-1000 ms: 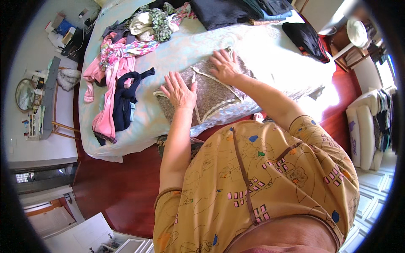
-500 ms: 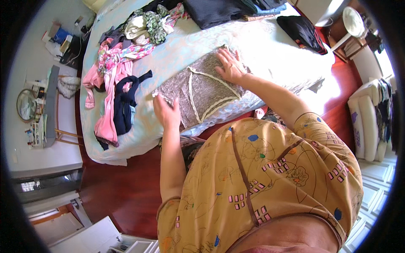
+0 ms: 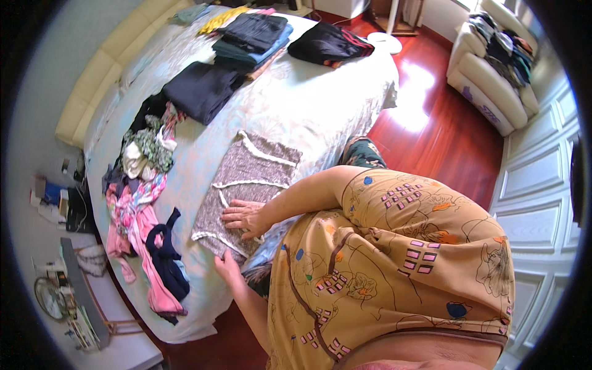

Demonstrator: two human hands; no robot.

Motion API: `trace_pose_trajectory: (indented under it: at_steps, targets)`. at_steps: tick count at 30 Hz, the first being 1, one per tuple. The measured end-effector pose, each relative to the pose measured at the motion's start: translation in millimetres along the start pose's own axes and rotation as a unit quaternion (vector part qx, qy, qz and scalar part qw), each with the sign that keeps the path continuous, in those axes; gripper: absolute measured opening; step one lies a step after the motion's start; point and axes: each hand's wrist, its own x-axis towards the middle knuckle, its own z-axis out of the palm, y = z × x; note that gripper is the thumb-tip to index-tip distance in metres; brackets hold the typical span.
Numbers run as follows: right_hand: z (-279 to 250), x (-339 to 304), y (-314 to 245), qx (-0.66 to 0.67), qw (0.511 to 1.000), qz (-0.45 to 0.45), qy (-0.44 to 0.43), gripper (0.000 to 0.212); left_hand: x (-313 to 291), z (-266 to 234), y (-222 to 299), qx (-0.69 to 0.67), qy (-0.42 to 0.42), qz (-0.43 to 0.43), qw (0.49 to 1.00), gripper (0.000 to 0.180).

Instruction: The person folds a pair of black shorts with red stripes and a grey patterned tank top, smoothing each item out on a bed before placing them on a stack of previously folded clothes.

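Observation:
A grey-brown knitted garment with white trim [image 3: 246, 179] lies partly folded on the pale blue bedspread [image 3: 320, 105]. My right hand [image 3: 242, 217] rests flat on its near part, fingers apart and pressing it down. My left hand [image 3: 226, 266] is at the garment's near corner by the bed's edge, with its fingers closed on the trimmed hem. My yellow patterned dress fills the lower right and hides the rest of the bed's edge.
Unfolded clothes lie in a heap on the left: a pink garment [image 3: 132, 231], a navy one [image 3: 166, 259], a green patterned one [image 3: 148, 148]. Folded dark stacks [image 3: 203, 89] sit at the far side. A white sofa with clothes [image 3: 493, 61] stands across the red wooden floor [image 3: 444, 135].
My head has turned, so the bed now runs away to the upper left. My right hand has come down from the garment's far edge to its near part. The garment looks narrower.

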Motion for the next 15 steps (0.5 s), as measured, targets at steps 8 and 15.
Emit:
trace_pose_trajectory:
  at_steps: [8,15]
  targets:
    - [-20.8,31.6,-18.1,0.308,0.933,0.181,0.031,0.061,8.1,8.3,22.7,-0.410,-0.131,-0.126,0.894,0.048]
    - [-38.5,91.3,-22.0,0.379,0.852,0.328,-0.152,0.061,14.5,30.9,58.0,-0.209,-0.107,0.025,0.972,0.045]
